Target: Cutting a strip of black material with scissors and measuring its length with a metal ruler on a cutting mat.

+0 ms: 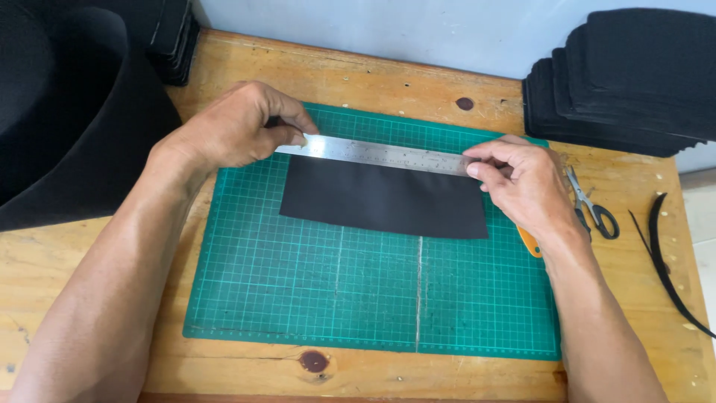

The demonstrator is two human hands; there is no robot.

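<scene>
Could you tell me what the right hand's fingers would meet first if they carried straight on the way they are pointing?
The right hand points leftward along the steel ruler, so its fingertips would probably slide along the ruler's bare length first, then reach the left hand pinching the far end. Height above the black fabric piece is unclear.

A brushed metal ruler is gleaming dully at twelve o'clock of the matt black cloth piece. Both are lying on a smooth green cutting mat, which is covering a worn, knotty wooden table.
</scene>
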